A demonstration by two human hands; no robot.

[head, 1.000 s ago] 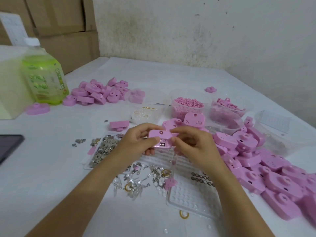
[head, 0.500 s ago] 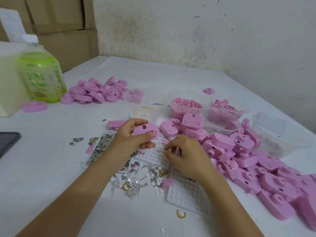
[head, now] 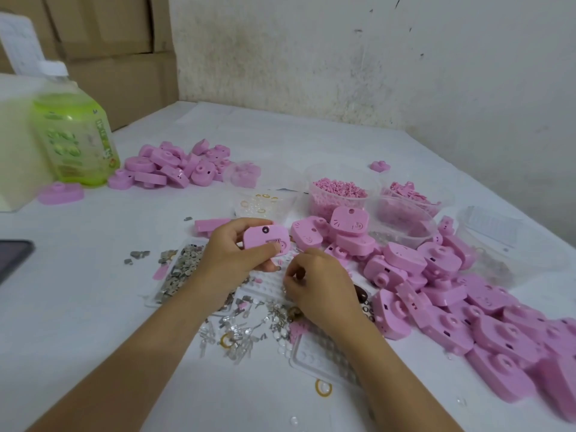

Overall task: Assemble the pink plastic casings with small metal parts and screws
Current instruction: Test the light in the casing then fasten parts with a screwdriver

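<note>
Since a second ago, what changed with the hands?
The right hand let go of the pink casing and dropped to the white tray, fingers curled; whether it pinches a part is unclear. The left hand still grips the casing. Casing piles unmoved.

No lettering can be read. Green bottle [head: 74, 141], far left of the tabletop [head: 93, 307]: printed label with vertical white characters, too blurred to read. White sheet [head: 21, 45] behind the bottle: faint grid print, illegible. Upturned pink casing [head: 349, 219] atop the pile: a drawn face, no letters.
</note>
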